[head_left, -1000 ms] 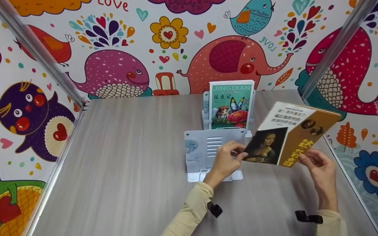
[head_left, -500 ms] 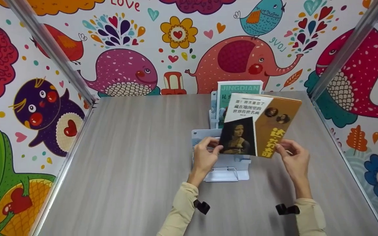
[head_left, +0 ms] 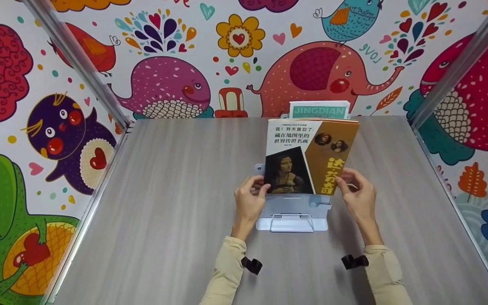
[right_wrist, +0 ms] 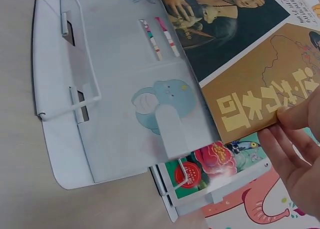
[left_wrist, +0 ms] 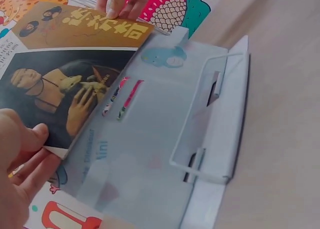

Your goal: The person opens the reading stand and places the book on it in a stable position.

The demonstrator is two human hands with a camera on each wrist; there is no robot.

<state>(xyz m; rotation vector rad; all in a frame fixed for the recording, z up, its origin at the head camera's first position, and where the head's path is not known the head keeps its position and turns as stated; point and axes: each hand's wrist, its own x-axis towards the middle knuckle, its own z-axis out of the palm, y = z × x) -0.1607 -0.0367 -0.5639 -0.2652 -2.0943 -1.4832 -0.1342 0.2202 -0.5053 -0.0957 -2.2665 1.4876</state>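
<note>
A book with a white and brown cover and a painted portrait is held between both hands. My left hand pinches its lower left edge, and my right hand pinches the lower right edge, thumbs on the front cover. Below and behind the book stands a pale blue-grey metal book stand, with a white wire holder across its front ledge. The book's bottom edge is above that ledge, in front of the back panel. Whether the book touches the panel I cannot tell.
Behind, a second stand carries a green book, mostly hidden in the head view; its lower cover shows in the right wrist view. Patterned walls with metal posts border the grey wood-look table.
Both hands have carried the book leftward from the right side to in front of the near stand. Its tilt has lessened, and it now covers most of the green book.
</note>
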